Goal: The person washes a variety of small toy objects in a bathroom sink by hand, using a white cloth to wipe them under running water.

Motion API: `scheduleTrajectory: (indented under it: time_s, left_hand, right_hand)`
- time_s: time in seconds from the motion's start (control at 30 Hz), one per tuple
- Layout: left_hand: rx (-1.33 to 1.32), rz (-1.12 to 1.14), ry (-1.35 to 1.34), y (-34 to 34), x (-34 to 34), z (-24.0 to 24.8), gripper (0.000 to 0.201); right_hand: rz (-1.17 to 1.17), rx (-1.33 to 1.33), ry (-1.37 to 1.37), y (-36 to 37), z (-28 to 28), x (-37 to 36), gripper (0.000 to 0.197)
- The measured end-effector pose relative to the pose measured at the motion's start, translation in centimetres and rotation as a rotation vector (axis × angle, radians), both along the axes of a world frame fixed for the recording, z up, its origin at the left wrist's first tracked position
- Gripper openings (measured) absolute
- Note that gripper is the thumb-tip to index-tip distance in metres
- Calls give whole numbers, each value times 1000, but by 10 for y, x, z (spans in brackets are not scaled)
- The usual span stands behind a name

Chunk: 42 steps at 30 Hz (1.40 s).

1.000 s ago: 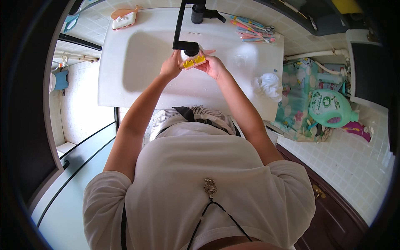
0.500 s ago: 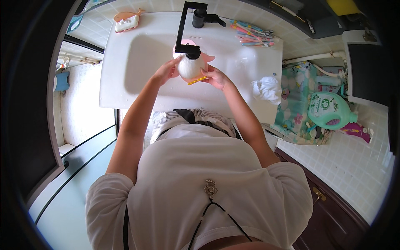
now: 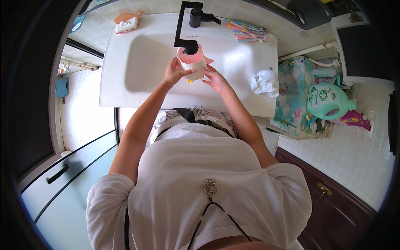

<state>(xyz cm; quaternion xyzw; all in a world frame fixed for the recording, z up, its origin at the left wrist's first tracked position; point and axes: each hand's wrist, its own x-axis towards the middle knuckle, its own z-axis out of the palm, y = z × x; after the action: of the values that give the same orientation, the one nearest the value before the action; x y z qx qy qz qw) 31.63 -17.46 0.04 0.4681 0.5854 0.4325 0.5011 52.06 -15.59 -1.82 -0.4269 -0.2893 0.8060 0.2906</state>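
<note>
Over the white sink (image 3: 156, 89), I hold a pink and white cup (image 3: 194, 72) under the spout of the black tap (image 3: 179, 27). The cup is shaped like an animal, with a pink fin-like piece on its right side and yellow bits at its lower edge. Its mouth faces up, and the pink inside shows. My left hand (image 3: 176, 75) is closed round the left side, thumb across the white front. The right side is gripped by the fingers of my right hand (image 3: 214, 79). Whether water runs from the spout cannot be made out.
Several toothbrushes (image 3: 248, 31) lie at the sink's back right corner. A crumpled white cloth (image 3: 265, 83) rests on the right side. At the back left sits an orange-pink soap dish (image 3: 126, 26) with white soap. A green jug (image 3: 327, 102) stands beyond the right edge.
The cup has turned in my hands, so its pink inside now shows where its white outer side faced up. My left thumb has come across its front.
</note>
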Motion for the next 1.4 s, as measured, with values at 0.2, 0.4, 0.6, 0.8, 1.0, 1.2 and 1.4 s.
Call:
scheduleTrajectory:
  time_s: [0.2, 0.4, 0.6, 0.8, 1.0, 1.2, 1.4]
  left_hand:
    - [-343, 49, -27, 6, 33, 24, 68]
    - [-483, -79, -893, 14, 78, 13, 75]
    - [-1003, -91, -706, 37, 97, 50, 76]
    - [-1171, -104, -539, 53, 111, 50, 80]
    - [-1065, -89, -536, 47, 96, 46, 74]
    - [-960, -239, -545, 26, 105, 66, 68]
    - [-767, -187, -608, -9, 132, 106, 76]
  right_hand:
    - [-48, -168, -307, -7, 23, 17, 68]
    - [20, 115, -635, -11, 100, 67, 63]
    - [-282, 422, -741, -7, 137, 77, 53]
    - [-392, 498, -652, 17, 93, 70, 50]
    - [-500, 638, -633, 4, 95, 45, 48]
    - [-708, 687, -600, -8, 64, 56, 32]
    - [-800, 298, -319, -45, 57, 59, 28]
